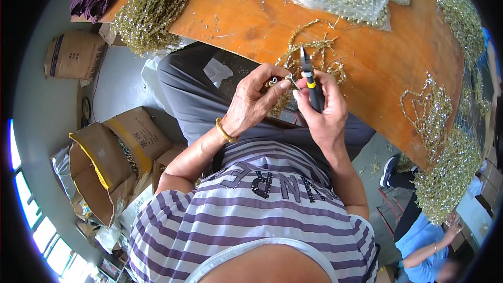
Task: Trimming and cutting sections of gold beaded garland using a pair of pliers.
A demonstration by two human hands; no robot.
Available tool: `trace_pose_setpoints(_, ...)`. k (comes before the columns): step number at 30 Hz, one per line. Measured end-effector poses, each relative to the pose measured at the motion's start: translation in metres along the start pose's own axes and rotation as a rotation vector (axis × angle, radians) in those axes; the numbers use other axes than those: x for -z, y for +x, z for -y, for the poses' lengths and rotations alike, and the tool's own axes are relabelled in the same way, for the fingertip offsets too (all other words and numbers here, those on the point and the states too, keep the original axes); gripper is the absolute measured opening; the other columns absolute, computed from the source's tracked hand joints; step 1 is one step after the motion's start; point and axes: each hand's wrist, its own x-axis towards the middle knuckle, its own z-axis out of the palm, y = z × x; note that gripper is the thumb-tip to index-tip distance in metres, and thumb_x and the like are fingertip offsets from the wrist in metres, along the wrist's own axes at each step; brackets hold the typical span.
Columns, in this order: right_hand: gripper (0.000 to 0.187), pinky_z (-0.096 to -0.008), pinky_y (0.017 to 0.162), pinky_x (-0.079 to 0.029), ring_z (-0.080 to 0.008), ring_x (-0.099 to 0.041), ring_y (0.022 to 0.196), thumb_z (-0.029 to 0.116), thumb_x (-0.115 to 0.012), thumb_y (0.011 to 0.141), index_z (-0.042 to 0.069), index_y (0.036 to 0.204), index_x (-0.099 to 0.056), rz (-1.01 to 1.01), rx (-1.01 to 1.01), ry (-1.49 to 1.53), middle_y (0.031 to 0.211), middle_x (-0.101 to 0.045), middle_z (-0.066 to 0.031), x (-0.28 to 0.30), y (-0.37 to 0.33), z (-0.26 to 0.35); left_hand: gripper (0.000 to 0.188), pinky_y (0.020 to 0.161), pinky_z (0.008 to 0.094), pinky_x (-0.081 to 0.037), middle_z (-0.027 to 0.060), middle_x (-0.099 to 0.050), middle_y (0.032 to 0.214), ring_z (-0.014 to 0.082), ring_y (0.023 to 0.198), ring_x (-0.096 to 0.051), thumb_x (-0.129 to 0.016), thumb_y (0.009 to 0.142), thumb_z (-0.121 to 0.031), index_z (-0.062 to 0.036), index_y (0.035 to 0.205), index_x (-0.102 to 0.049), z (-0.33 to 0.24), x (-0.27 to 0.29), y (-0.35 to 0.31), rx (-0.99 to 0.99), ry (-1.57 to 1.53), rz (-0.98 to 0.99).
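Gold strands (pixel 322 45) on orange table (pixel 241 13)

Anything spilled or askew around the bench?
Small loose bits are scattered over the orange table like stray debris. A gold strand lies in untidy loops beside the pliers in the right hand. The upper-left gold bundle overhangs the table edge.
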Motion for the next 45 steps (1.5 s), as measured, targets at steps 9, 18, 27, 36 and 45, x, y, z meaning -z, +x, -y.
trace_pose_setpoints(9,0.031,-0.0258,0.063,-0.046,-0.0145,-0.055,0.073,0.009,-0.065,0.075,0.001,0.101,-0.05,-0.241,0.212,-0.104,0.087,-0.054,-0.0079,-0.021,-0.012,-0.002,0.015,0.06,0.0182,-0.037,-0.0017,-0.051,0.078,0.0053,0.069,-0.043,-0.054,0.086,-0.011,-0.0005,0.096,-0.054,0.005,-0.011,-0.013,0.078,-0.173,-0.085)
trace_pose_setpoints(18,0.032,-0.0322,0.066,-0.047,-0.0257,-0.056,0.078,0.002,-0.062,0.071,0.002,0.1,-0.049,-0.157,0.297,-0.124,0.088,-0.054,-0.0125,-0.026,-0.005,-0.012,0.008,0.052,0.0242,-0.038,0.0063,-0.047,0.062,0.0097,0.056,-0.041,-0.049,0.084,-0.007,0.0016,0.085,-0.05,0.016,-0.014,-0.009,-0.164,0.011,-0.152)
trace_pose_setpoints(27,0.027,-0.0264,0.061,-0.044,-0.0151,-0.054,0.07,0.004,-0.06,0.075,0.003,0.099,-0.049,-0.207,0.246,-0.096,0.081,-0.053,-0.0073,-0.027,-0.002,-0.011,0.008,0.051,0.0273,-0.04,0.0097,-0.05,0.061,0.0154,0.052,-0.047,-0.05,0.083,-0.008,-0.0004,0.086,-0.052,0.008,-0.014,-0.004,-0.206,0.237,-0.191)
trace_pose_setpoints(36,0.015,-0.0181,0.061,-0.037,-0.0036,-0.043,0.065,0.002,-0.056,0.08,0.005,0.09,-0.046,-0.146,0.052,0.289,0.076,-0.047,0.0026,-0.029,0.002,-0.015,0.012,0.061,0.0247,-0.044,0.0057,-0.057,0.076,0.0111,0.067,-0.053,-0.054,0.083,-0.007,0.0006,0.093,-0.052,0.008,-0.013,-0.005,-0.236,-0.056,-0.173)
trace_pose_setpoints(45,0.009,-0.0174,0.059,-0.036,-0.0035,-0.043,0.066,0.004,-0.053,0.083,0.005,0.089,-0.046,0.015,-0.213,0.574,0.076,-0.046,0.003,-0.028,0.003,0.007,0.015,0.066,0.0197,-0.039,-0.0002,-0.054,0.083,0.0065,0.075,-0.047,-0.055,0.085,-0.014,-0.0013,0.093,-0.056,0.001,0.007,-0.013,0.036,-0.27,-0.239)
